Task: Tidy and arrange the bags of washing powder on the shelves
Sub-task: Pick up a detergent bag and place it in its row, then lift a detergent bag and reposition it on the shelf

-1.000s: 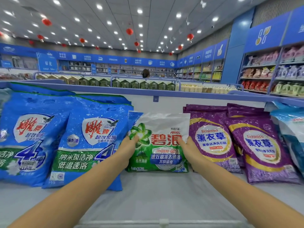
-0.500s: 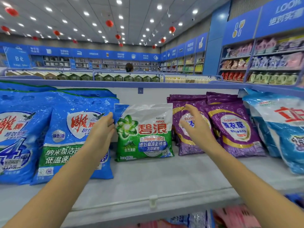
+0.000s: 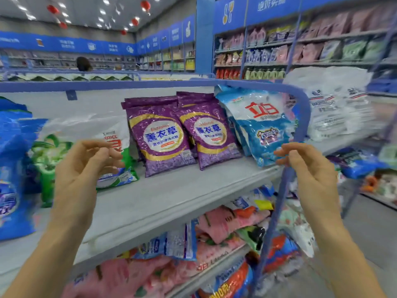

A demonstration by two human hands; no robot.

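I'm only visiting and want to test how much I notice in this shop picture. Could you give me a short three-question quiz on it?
1. True or false: the left hand grips the green-and-white bag.
2. What stands just right of the purple bags on the shelf? A a blue-and-white bag; B a red bottle; C a cardboard box.
3. How many purple bags stand in the front row?

Key: 1 false, it holds nothing. 2 A. 3 two.
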